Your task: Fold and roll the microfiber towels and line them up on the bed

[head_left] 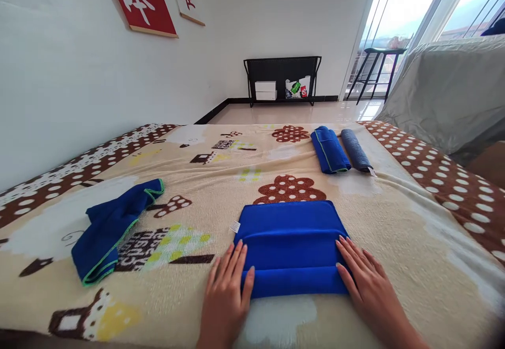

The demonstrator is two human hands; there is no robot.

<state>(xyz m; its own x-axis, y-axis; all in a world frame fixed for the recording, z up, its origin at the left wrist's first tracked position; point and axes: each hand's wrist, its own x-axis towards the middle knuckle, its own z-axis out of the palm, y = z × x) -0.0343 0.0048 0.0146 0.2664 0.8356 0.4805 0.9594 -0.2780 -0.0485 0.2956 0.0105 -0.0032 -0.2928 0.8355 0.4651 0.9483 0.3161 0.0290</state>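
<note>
A bright blue cloth (292, 252) lies flat on the patterned blanket, its near edge folded over into a band and a small white tag (235, 226) at its left side. My left hand (229, 280) rests on the cloth's left edge, fingers stretched out and the thumb along the folded band. On the right edge lies my right hand (363, 273), also flat with its fingers extended. Neither hand grasps the fabric. Farther off to the left is a crumpled dark blue cloth (114, 228) with green edging.
A rolled blue cloth (329, 149) and a rolled grey cloth (355, 150) lie side by side at the back right of the blanket (189, 296). Beyond stand a black rack (282, 68), a stool (376, 68) and a covered piece of furniture (453, 86). A wall borders the left.
</note>
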